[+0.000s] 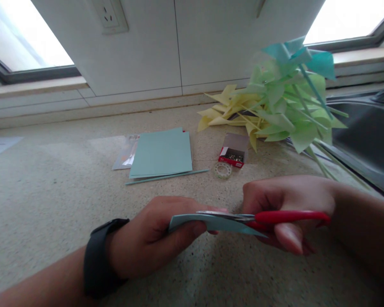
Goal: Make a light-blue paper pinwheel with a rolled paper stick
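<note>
Low over the counter, my left hand (pixel 156 232) pinches a small piece of light blue paper (pixel 220 224) between thumb and fingers. My right hand (pixel 288 204) is closed around the red handles of a pair of scissors (pixel 284 216). The scissor blades point left and lie along the paper's upper edge, close to my left fingertips. Whether the blades are fully closed on the paper is hard to make out. Beyond my hands lies a stack of light blue paper squares (pixel 163 153), with a thin blue stick (pixel 168 177) along its near edge.
A red box of small metal fasteners (pixel 232 155) stands open behind a roll of clear tape (pixel 223 170). Yellow, green and blue paper pinwheels (pixel 275 98) are heaped at the back right, beside a sink (pixel 368 132). A clear plastic packet (pixel 124 153) lies left of the stack.
</note>
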A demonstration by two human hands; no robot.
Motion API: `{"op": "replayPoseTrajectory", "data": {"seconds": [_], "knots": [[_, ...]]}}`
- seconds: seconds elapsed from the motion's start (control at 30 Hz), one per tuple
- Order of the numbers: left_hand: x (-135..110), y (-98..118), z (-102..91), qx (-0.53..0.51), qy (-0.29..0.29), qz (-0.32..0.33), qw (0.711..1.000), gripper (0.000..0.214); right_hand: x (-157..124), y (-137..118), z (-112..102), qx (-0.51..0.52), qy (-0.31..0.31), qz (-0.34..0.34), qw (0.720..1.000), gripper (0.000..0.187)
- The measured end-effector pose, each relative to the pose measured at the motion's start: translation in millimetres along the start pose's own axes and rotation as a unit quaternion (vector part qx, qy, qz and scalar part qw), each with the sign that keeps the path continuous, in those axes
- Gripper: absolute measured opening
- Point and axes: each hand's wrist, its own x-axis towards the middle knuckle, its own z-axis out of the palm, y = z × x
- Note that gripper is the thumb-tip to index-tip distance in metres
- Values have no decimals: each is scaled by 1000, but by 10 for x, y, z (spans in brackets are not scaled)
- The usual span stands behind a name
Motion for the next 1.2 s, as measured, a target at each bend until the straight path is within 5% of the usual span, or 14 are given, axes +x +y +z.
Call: {"op": "replayPoseTrajectory", "data": {"seconds": [0.53, 0.8, 1.2], "knots": [[-19, -26, -14, -31, -12, -12, 999, 35, -40, 15, 4, 86, -6, 60, 994, 47], [-33, -33, -13, -24, -11, -8, 1000, 35, 53, 180, -66, 105, -42, 20, 993, 48], [-17, -22, -11, 3, -17, 12, 1000, 37, 13, 70, -19, 74, -46, 8, 996, 52]]}}
